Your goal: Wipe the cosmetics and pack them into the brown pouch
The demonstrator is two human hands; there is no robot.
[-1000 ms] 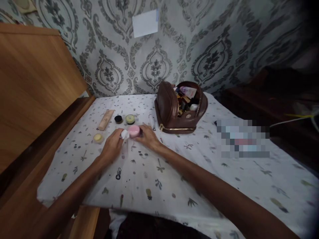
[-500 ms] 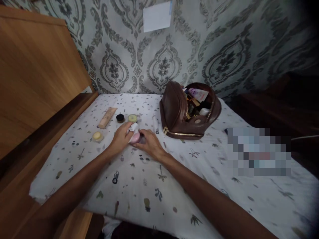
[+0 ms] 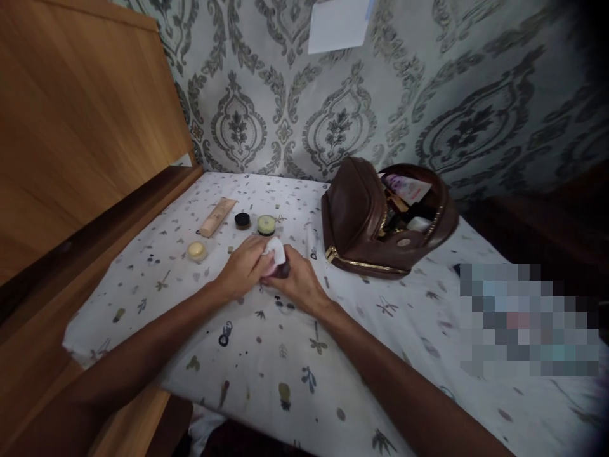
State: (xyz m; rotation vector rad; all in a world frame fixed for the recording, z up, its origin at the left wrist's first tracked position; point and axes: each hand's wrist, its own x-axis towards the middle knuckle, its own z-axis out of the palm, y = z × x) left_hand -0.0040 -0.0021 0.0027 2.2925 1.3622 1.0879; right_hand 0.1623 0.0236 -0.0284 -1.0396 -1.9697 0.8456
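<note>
Close together over the patterned cloth, both hands work on one small item. My left hand (image 3: 242, 269) is closed and pinches a white wipe (image 3: 276, 249) against a small pink cosmetic jar (image 3: 281, 271). From the other side, the curled fingers of my right hand (image 3: 303, 283) grip that jar. Much of it is hidden behind the fingers and wipe. Just beyond the hands lie a jar with a yellow-green top (image 3: 266, 224) and a black-lidded jar (image 3: 242, 220). A beige tube (image 3: 217, 217) and a pale yellow jar (image 3: 196, 250) lie to the left.
An unzipped brown leather bag (image 3: 356, 216) packed with cosmetics stands at the right. Farther right, a blurred-out item (image 3: 523, 320) lies on the white printed cloth (image 3: 257, 374). A wooden panel (image 3: 90, 95) borders the left side, and a patterned wall (image 3: 285, 82) rises behind.
The view has shifted, so most things appear farther right. The wipe now stands up higher between my hands, and less of the pink jar shows. Both hands keep their hold.
</note>
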